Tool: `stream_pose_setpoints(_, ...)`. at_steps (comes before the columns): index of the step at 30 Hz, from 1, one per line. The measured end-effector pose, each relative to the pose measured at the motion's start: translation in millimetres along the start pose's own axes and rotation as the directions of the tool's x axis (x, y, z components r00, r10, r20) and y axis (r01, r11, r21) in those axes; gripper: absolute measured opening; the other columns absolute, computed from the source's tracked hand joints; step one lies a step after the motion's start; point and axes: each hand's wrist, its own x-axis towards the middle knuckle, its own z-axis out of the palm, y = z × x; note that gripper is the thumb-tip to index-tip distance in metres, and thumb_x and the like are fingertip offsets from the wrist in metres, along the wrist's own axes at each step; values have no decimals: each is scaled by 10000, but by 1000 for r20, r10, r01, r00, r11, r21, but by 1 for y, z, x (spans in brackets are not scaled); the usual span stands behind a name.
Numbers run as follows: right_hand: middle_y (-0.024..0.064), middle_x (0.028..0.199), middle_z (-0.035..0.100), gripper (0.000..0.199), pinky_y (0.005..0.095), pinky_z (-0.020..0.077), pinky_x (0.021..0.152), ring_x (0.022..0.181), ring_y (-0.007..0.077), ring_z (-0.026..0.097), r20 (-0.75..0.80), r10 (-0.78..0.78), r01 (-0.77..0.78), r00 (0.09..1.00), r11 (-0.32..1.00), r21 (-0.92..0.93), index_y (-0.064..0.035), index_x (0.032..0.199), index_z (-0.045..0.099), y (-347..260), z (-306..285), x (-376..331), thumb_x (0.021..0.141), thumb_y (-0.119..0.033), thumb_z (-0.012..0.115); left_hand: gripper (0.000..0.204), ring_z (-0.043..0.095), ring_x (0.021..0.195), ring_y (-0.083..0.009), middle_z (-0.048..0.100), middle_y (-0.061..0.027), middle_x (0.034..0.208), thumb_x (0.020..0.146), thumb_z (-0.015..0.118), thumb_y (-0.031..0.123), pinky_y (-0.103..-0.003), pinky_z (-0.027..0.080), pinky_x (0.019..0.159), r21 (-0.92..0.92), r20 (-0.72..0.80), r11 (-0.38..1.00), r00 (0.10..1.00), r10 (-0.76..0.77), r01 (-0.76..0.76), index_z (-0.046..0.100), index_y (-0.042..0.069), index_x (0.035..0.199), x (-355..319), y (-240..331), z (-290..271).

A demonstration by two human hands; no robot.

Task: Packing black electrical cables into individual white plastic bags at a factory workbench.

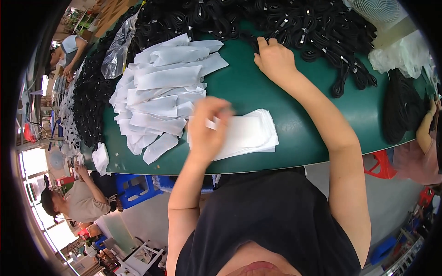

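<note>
My right hand (277, 62) reaches to the near edge of the cable pile, its fingers curled on a bundled black cable (249, 38). Part of that bundle is hidden by the fingers. My left hand (208, 129) is smeared by motion over the left end of a stack of flat white bags (248, 133); its fingertips cannot be made out clearly. To the left of that stack lies a heap of filled white bags (169, 77), overlapping in a long row.
Black coiled cables (317, 27) cover the table's far side, with more (87, 106) along the left. A clear plastic bag (117, 53) lies at the left. A fan (377, 9) and crumpled plastic (400, 57) stand far right. Other people (85, 198) work left and right.
</note>
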Motion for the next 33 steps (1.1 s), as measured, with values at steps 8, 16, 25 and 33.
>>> stream_pose_setpoints(8, 92, 845, 556, 428, 261, 486, 613, 723, 163, 582, 135, -17, -91, 991, 656, 749, -39, 1136, 589, 27, -104, -63, 716, -5, 664, 135, 562, 759, -270, 567, -86, 842, 710, 704, 16, -342, 472, 657, 191, 244, 939, 940, 237, -286, 642, 37, 828, -28, -25, 35)
stream_pose_setpoints(16, 116, 960, 588, 488, 252, 492, 612, 732, 159, 573, 50, -107, 11, 993, 510, 860, 9, 1108, 603, 15, -137, -125, 625, 23, 678, 77, 540, 705, -110, 600, -43, 862, 766, 706, -3, -212, 417, 597, -347, 152, 908, 970, -192, 234, 692, 5, 842, -32, -28, 23)
stream_pose_setpoints(25, 144, 963, 583, 533, 319, 512, 575, 720, 255, 606, -151, -324, 312, 934, 531, 788, 9, 1111, 585, 3, -124, -129, 593, 15, 709, 74, 518, 782, -77, 566, -23, 930, 782, 687, -34, -193, 409, 651, -594, 145, 740, 947, -288, 316, 694, -5, 849, -33, -23, 23)
stream_pose_setpoints(33, 154, 941, 572, 525, 354, 519, 593, 706, 286, 598, -178, -444, 437, 878, 593, 677, 9, 1128, 570, -4, -123, -133, 622, -4, 713, 58, 514, 785, -82, 555, -28, 944, 787, 686, -32, -197, 419, 668, -653, 120, 677, 928, -352, 340, 684, -2, 837, -33, -23, 27)
